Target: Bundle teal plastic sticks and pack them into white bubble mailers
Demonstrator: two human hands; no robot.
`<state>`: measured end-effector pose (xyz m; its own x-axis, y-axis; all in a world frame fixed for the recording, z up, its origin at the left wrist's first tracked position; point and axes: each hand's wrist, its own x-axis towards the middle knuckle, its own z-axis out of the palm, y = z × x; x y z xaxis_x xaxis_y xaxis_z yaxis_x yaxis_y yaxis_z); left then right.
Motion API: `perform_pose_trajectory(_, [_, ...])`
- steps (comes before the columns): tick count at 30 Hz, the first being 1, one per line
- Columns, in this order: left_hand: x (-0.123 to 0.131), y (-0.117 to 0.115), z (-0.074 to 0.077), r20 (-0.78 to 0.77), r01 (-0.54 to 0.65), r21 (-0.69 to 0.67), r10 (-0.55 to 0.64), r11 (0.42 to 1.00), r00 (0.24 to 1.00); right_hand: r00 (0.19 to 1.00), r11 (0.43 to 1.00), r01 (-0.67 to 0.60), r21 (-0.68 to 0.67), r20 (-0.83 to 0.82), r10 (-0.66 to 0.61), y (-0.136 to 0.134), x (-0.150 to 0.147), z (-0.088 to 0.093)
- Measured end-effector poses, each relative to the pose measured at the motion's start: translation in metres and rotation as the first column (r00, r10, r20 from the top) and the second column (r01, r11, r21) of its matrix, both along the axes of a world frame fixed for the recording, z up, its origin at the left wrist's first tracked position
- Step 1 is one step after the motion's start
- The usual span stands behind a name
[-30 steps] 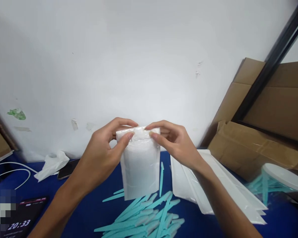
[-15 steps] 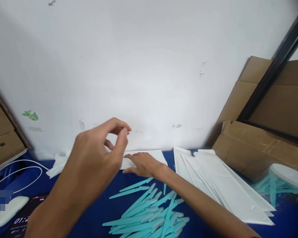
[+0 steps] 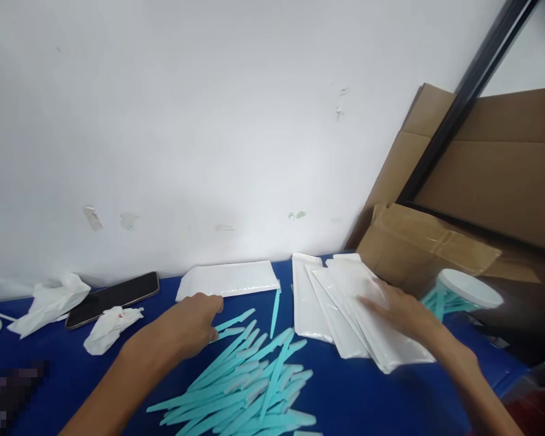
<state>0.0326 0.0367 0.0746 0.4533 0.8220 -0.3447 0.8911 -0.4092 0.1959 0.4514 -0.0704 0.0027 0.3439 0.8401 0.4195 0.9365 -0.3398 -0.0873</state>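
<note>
A heap of teal eyebrow razors [image 3: 254, 387] lies on the blue table. My left hand [image 3: 193, 324] is at the heap's upper left, thumb and forefinger apart beside two razor handles. Its other fingers are tucked out of sight. On the right, my right hand [image 3: 397, 309] rests on a fanned stack of white packets [image 3: 345, 315], thumb and fingers spread over the uppermost ones. A flat white packet [image 3: 229, 278] lies by itself along the wall, with a single razor [image 3: 275, 312] near its right end.
A dark phone [image 3: 118, 297] and crumpled tissues [image 3: 49, 303] lie at the back left. A clear tub with a white lid [image 3: 470, 287], holding teal razors, stands at right before cardboard boxes [image 3: 436, 239]. A white wall [image 3: 236, 133] closes off the back.
My left hand has come down from its raised pinch to the razors, its fingers parting. My right hand has left the lone packet and moved right onto the stack. The view has shifted.
</note>
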Motion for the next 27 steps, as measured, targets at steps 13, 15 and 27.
perform_pose_trajectory(13, [0.018,-0.018,-0.026,-0.055,0.017,-0.255,-0.032,0.967,0.998,0.947,0.949,-0.268,0.163,-0.138,0.291,-0.019,-0.074,0.024])
perform_pose_trajectory(15, [0.025,-0.024,-0.027,-0.125,0.032,-0.258,-0.066,0.966,0.99,0.901,0.913,-0.344,0.218,-0.196,0.386,-0.025,-0.103,0.035])
perform_pose_trajectory(27, [0.017,-0.021,-0.047,-0.046,0.135,-0.031,-0.136,0.99,0.99,0.679,0.746,-0.65,0.146,-0.332,0.655,-0.038,-0.168,-0.008])
